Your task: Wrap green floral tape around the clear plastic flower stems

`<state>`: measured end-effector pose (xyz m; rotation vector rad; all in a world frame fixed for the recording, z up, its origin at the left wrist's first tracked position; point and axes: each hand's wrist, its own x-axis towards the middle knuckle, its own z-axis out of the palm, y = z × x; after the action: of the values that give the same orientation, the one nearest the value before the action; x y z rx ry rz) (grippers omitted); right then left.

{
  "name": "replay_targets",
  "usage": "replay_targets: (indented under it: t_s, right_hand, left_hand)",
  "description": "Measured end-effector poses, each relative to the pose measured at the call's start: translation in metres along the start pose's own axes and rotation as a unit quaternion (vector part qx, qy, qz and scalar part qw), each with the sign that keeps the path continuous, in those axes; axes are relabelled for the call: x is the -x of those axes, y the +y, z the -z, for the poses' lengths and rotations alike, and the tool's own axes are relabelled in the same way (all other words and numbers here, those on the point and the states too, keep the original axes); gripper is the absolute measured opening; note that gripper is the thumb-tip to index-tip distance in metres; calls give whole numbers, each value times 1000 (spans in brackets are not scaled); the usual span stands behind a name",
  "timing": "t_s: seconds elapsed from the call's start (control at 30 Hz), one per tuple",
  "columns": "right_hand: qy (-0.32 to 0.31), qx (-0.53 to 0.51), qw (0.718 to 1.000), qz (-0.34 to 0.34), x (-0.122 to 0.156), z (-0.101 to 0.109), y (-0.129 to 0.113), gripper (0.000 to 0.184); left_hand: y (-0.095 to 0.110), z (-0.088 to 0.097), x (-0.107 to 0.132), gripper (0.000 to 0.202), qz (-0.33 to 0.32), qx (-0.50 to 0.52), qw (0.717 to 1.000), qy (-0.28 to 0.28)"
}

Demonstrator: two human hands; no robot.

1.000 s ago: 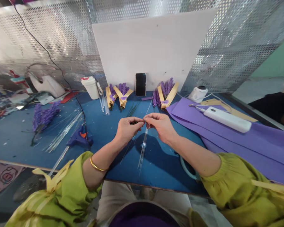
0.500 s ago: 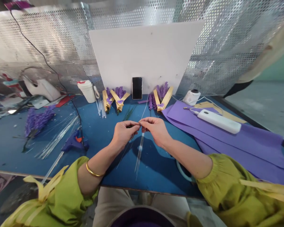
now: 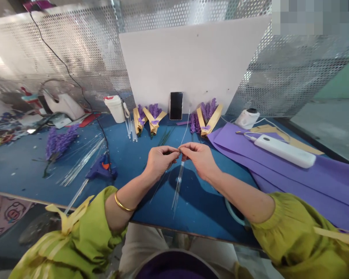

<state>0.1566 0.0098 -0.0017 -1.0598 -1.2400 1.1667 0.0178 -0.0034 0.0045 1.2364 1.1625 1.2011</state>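
Pinching thin strands [image 3: 178, 185], right hand [image 3: 198, 158] touches closed left hand [image 3: 161, 160] near three wrapped bouquets [image 3: 154, 123].

Thin strands [image 3: 179, 184] obstruct the space just nearside of the grip; right of them, bare tabletop [image 3: 203, 219] gives passage up to the teal ring [image 3: 232, 214]. Left of the grip, a lane runs out to the glue gun [image 3: 96, 169]. Beyond, the phone [image 3: 176, 105] and wrapped bouquets [image 3: 152, 122] bar the way; green stems [image 3: 165, 136], seemingly flat, lie short of them.

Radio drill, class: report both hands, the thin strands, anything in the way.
Left hand, right hand: pinched, fingertips together. Thin strands: fanned below fingertips, grip on them unclear. No obstruction seen; fingers hide the pinch.
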Motion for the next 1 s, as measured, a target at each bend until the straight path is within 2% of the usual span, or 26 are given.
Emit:
replay_targets:
  t_s: [0.3,0.47,0.57,0.73,0.87,1.0]
  right_hand:
    - [-24,-76,997,-21,3,0,-2,10]
    - [-29,-69,997,-11,3,1,-2,9]
    - [-9,-50,999,7,1,1,-2,6]
    - [16,-64,998,8,-3,4,-3,7]
    - [6,-57,998,15,-2,4,-4,22]
    - [-20,-42,999,12,0,2,-4,15]
  left_hand:
    - [-5,4,-3,19,9,72,997,-28]
    - [-6,5,-4,23,24,107,992,-63]
    - [-7,6,-5,23,42,134,987,-80]
    - [-5,6,-5,23,71,157,983,-64]
    - [-3,6,-5,22,59,140,987,-50]
    - [-3,5,-3,19,33,111,992,-44]
